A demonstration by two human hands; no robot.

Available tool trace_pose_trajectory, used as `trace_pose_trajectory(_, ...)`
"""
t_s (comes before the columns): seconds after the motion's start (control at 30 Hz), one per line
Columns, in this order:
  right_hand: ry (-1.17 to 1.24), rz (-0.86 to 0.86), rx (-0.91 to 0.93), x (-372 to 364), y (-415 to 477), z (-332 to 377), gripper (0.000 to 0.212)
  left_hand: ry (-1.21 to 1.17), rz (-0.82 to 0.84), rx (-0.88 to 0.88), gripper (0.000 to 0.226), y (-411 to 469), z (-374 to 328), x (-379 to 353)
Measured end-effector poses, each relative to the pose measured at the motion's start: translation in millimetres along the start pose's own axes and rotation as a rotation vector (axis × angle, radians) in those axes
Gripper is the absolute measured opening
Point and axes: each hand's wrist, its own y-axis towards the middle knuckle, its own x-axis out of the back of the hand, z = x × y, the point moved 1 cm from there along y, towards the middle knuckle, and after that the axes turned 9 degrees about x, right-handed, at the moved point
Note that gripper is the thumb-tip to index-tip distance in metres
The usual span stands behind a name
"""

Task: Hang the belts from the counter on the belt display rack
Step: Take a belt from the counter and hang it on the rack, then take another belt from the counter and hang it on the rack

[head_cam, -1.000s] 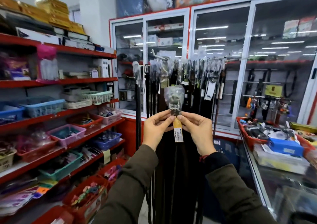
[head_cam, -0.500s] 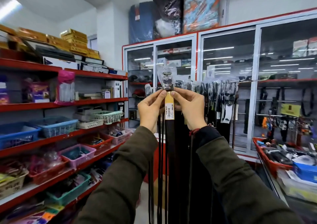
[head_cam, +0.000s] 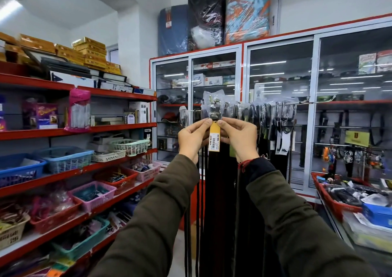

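A black belt (head_cam: 214, 192) hangs straight down in front of me, its plastic-wrapped buckle (head_cam: 214, 107) at the top and a yellow price tag (head_cam: 214, 138) just below. My left hand (head_cam: 192, 138) pinches the belt's top from the left, and my right hand (head_cam: 240, 138) pinches it from the right. The buckle is level with the belt display rack (head_cam: 297, 102), a horizontal rod crowded with several hanging black belts (head_cam: 265, 128). I cannot tell whether the buckle touches the rod.
Red shelves (head_cam: 63, 132) with coloured baskets line the left side. Glass-door cabinets (head_cam: 280, 111) stand behind the rack. At the right is a glass counter (head_cam: 360, 245) carrying a red basket (head_cam: 337, 204) of packaged goods.
Both hands have raised the belt from chest height up to the level of the rack rod. The view has tilted upward with them.
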Motion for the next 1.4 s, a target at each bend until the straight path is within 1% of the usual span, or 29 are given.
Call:
trace_pose_trajectory(0.1,-0.073,0.001,0.022,2,3,-9,0.022,0.0,-0.021,-0.004,0.031,7,10,-2)
trace_pose_trajectory(0.17,-0.129,0.017,0.037,2,5,-16,0.024,0.067,-0.082,-0.047,0.03,12,16,-4)
trace_pose_trajectory(0.23,-0.267,0.047,0.091,2,5,-22,0.031,0.224,-0.163,-0.164,0.029,15,22,-6)
trace_pose_trajectory(0.33,-0.533,0.065,0.266,8,-5,-27,0.037,0.49,-0.233,-0.411,0.042,8,32,-7)
trace_pose_trajectory(0.43,-0.653,0.033,0.441,24,-25,-36,0.036,0.729,-0.203,-0.652,0.048,-2,54,-2)
trace_pose_trajectory(0.53,-0.841,0.012,0.548,46,-47,-51,0.041,0.964,-0.164,-0.748,0.053,-14,81,5)
trace_pose_trajectory(0.63,-1.014,0.009,0.552,71,-72,-63,0.049,1.115,-0.106,-0.817,0.057,-29,111,9)
trace_pose_trajectory(0.77,-1.207,0.025,0.5,109,-106,-75,0.053,1.162,-0.015,-0.768,0.056,-57,155,7)
trace_pose_trajectory(1.03,-1.442,0.05,0.305,208,-184,-78,0.052,1.107,0.131,-0.555,0.057,-136,248,-25)
trace_pose_trajectory(1.1,-1.492,0.055,0.251,239,-209,-73,0.053,1.098,0.2,-0.519,0.057,-161,272,-38)
trace_pose_trajectory(1.27,-1.632,0.039,0.031,319,-281,-57,0.054,1.09,0.407,-0.438,0.056,-223,331,-71)
trace_pose_trajectory(1.4,-1.716,0.018,-0.174,386,-345,-29,0.052,1.113,0.594,-0.391,0.055,-275,375,-104)
